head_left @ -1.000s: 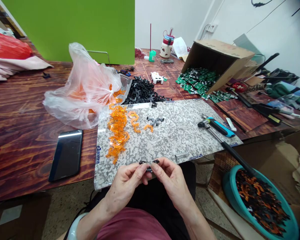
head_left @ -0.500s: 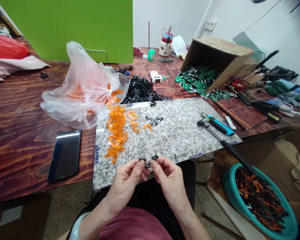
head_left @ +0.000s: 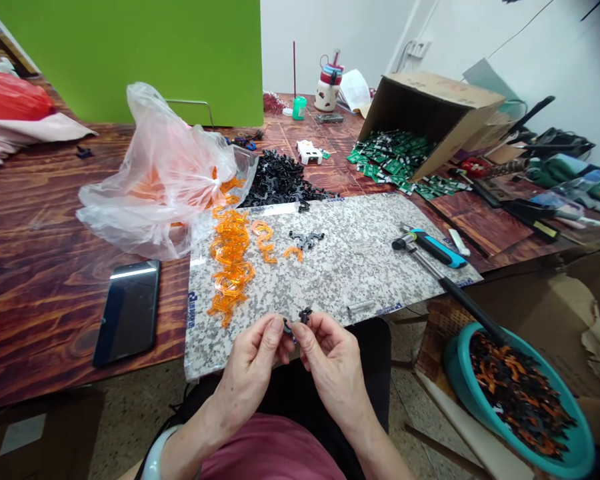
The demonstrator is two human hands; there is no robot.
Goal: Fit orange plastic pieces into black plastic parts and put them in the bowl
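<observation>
Just past the near edge of the speckled board (head_left: 350,267), my left hand (head_left: 255,353) and my right hand (head_left: 330,360) are close together. Thumb and fingers of each pinch a small black plastic piece (head_left: 305,315); whether it is one piece or two joined cannot be made out. Orange clips (head_left: 231,247) lie in a long heap on the board's left part, with a few loose orange pieces (head_left: 264,241) beside them. Farther up the board are black pieces (head_left: 307,239) next to an orange one (head_left: 293,253). A metal cylinder (head_left: 361,306) lies near the front edge.
A black pile (head_left: 280,177) and a plastic bag (head_left: 165,180) lie behind the board. The hammer (head_left: 465,307) and blue-handled tool (head_left: 437,248) are at right, above a teal basin (head_left: 455,373). A phone (head_left: 127,310) lies left; a cardboard box (head_left: 460,100) holds green boards.
My fingers have shifted slightly around the black piece, and its left part is now more covered and turned. The whole view has moved a little.
</observation>
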